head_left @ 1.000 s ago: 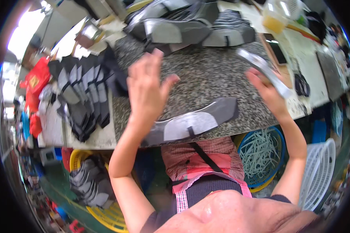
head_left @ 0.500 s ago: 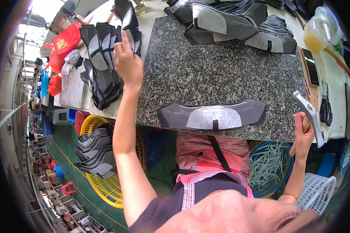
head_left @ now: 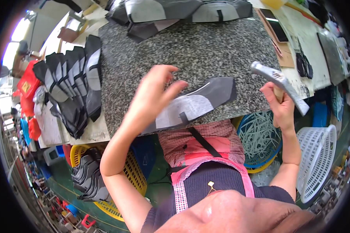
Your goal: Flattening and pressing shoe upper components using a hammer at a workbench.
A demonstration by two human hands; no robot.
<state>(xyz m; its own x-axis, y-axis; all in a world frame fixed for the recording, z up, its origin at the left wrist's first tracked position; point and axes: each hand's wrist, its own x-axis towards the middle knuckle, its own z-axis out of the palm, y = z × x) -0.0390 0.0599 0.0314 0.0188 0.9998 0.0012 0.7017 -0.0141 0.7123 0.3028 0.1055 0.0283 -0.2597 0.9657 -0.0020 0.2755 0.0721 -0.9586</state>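
A curved dark-grey panel (head_left: 217, 91) with a light-grey patch and a small black tab lies along the near edge of the speckled stone slab (head_left: 190, 50). Over its left end hovers my left hand (head_left: 153, 93), open with thumb and fingers apart, hiding that end; whether it touches the panel I cannot tell. My right hand (head_left: 283, 110) is wrapped round the wooden handle of a hammer (head_left: 282, 86), its metal head raised over the slab's right edge. Similar panels form a fanned pile (head_left: 68, 87) left of the slab and another pile (head_left: 151, 11) at its far side.
A phone (head_left: 275, 25) and black cord-like items (head_left: 303, 64) lie to the right. Below the table are a blue basket of pale strips (head_left: 260, 134), a white basket (head_left: 317, 159) and a yellow basket (head_left: 138, 171) holding more panels. Red bags (head_left: 29, 83) sit far left.
My left hand has come back from the left pile, empty, to the panel on the slab. The panel now lies more slanted in view. The hammer is still in my right hand.
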